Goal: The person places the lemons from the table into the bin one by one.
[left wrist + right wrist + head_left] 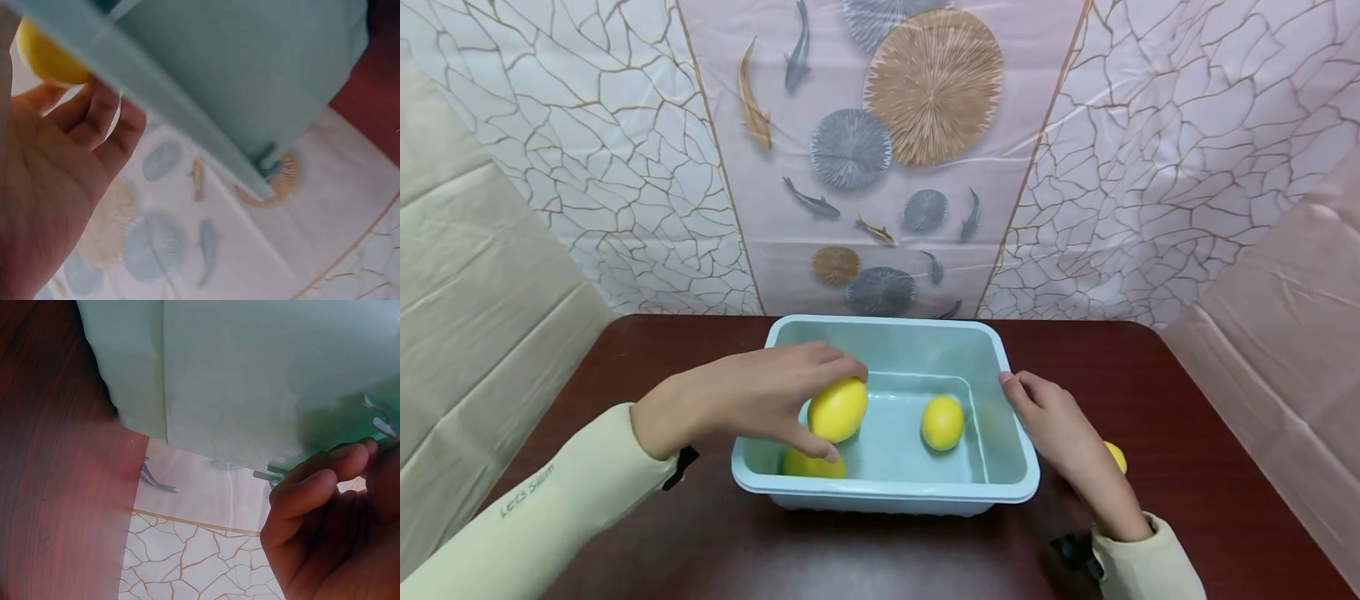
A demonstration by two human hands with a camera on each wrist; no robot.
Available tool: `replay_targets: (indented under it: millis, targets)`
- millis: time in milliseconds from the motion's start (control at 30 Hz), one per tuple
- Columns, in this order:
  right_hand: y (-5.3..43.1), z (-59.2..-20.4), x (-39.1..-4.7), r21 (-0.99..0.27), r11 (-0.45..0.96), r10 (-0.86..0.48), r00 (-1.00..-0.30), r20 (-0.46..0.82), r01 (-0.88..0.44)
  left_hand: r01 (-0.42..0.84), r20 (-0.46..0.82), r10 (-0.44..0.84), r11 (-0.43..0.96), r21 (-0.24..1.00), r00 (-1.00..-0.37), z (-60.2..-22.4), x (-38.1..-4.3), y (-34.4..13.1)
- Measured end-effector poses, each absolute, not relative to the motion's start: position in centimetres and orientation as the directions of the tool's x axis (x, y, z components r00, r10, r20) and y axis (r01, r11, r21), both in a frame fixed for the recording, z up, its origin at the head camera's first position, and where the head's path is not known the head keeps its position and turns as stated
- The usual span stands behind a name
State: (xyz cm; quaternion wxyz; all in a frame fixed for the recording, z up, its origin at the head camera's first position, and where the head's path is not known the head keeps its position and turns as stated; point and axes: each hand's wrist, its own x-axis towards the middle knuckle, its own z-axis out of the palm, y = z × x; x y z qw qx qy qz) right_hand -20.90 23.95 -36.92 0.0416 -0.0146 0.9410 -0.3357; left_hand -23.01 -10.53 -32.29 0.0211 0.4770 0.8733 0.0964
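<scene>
My left hand [775, 387] holds a yellow lemon [842, 410] over the left side of a pale blue plastic basin [880, 487]. In the left wrist view, that lemon [50, 57] shows at the fingertips beyond the basin's rim. A second lemon [814, 465] lies in the basin's near left corner, partly hidden by the thumb and the held lemon. On the basin floor at the right rests another lemon [942, 422]. With curled fingers, my right hand [1052, 417] grips the basin's right rim; the right wrist view shows those fingers against the basin's outer wall [219, 375].
The basin stands on a dark red-brown wooden table [685, 533]. Past my right forearm, a yellow lemon [1116, 457] sits on the table, partly covered by the arm. A patterned cloth backdrop [880, 208] rises behind the table, with pale cloth at both sides.
</scene>
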Motion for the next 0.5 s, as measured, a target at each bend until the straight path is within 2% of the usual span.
replay_targets:
  millis: [233,500]
  targets:
    - [24.2,-37.0,-20.8,-0.638,0.770,-0.052,-0.996,-0.069,0.004,0.880,-0.111,0.880,0.470,0.062,-0.462,-31.5,-23.8,-7.6]
    - [24.0,-37.1,-20.9,-0.638,0.770,-0.051,-0.997,-0.050,-0.007,0.866,-0.323,0.815,0.499,-0.029,-0.480,-30.7,-24.1,-4.2]
